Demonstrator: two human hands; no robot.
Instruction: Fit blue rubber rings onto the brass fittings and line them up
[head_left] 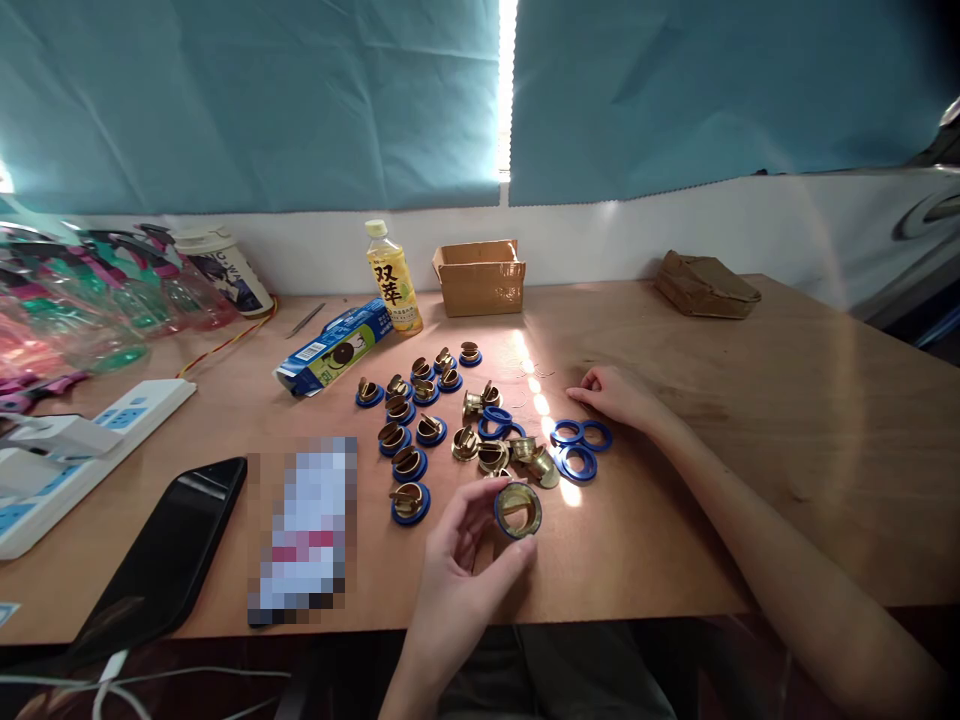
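Grasping a blue-rimmed brass fitting [517, 508] in the left hand [466, 550] above the surface [637, 560], toward its near edge; reaching with the right hand [611, 392] just beyond blue rings [580, 447], leaving unclear whether pinching anything.

The left hand [469, 555] holds a brass fitting [517, 508]; the right hand [611, 393] apparently rests near blue rings [592, 464].

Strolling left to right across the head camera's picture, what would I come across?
Black phone → blue-and-green carton → left hand holding a blue-rimmed brass-coloured piece → right hand → brown package.
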